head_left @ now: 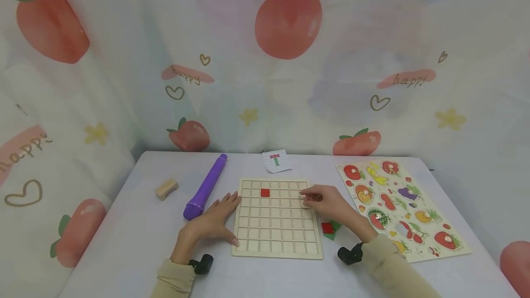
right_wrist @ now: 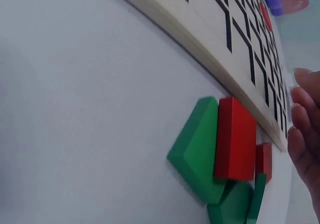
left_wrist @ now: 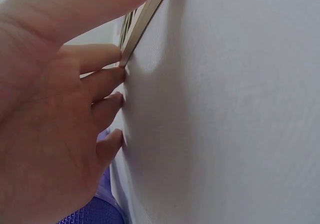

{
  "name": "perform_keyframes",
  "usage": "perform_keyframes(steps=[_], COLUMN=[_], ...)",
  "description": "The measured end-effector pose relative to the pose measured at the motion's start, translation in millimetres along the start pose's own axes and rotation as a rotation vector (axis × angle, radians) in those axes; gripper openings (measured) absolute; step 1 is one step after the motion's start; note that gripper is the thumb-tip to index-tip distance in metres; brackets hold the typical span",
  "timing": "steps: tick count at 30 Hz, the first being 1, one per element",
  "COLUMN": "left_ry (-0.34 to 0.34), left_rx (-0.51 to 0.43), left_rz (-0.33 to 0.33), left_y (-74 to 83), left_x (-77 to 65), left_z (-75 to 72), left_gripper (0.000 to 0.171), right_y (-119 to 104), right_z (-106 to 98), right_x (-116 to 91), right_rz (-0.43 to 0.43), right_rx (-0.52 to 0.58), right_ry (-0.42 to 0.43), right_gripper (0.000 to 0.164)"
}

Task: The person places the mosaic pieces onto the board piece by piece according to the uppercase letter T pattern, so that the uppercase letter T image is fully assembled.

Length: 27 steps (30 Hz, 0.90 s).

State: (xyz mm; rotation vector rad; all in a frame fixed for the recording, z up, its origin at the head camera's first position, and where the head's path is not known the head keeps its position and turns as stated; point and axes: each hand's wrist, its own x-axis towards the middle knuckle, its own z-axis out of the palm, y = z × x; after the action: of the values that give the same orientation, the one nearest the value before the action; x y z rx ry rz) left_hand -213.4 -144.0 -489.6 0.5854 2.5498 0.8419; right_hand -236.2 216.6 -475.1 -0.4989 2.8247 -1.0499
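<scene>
A square wooden grid board (head_left: 275, 233) lies in the middle of the table, with one red square tile (head_left: 265, 192) in its upper left part. Along the board's left edge my left hand (head_left: 215, 217) is spread, fingertips and thumb at the rim. My right hand (head_left: 327, 201) hovers at the upper right edge, fingers loosely bent; no tile shows at its fingertips in the right wrist view. Just right of the board, red tiles (right_wrist: 240, 139) and green tiles (right_wrist: 197, 151) lie in a small heap, partly under my right forearm in the head view.
A small paper card (head_left: 277, 162) with a red and green T pattern lies behind the board. To the left are a purple toy microphone (head_left: 205, 190) and an arched wooden block (head_left: 167, 189). A fruit puzzle board (head_left: 397, 213) covers the right side. Patterned cloth hangs behind.
</scene>
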Motion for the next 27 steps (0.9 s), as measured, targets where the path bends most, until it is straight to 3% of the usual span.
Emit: perform_keyframes(steps=[11, 27], left_ry=[-0.002, 0.011], left_rx=[0.002, -0.006], left_rz=[-0.012, -0.008], left_y=[-4.4, -3.3], left_x=[3.1, 3.5], left_z=[3.5, 3.7], left_gripper=[0.123, 0.123], right_y=[27.1, 41.0], right_z=[-22.5, -21.6], right_x=[-18.6, -28.2], right_rz=[0.033, 0.058], right_rx=[-0.048, -0.065], right_ry=[0.027, -0.018], right_gripper=[0.025, 0.029])
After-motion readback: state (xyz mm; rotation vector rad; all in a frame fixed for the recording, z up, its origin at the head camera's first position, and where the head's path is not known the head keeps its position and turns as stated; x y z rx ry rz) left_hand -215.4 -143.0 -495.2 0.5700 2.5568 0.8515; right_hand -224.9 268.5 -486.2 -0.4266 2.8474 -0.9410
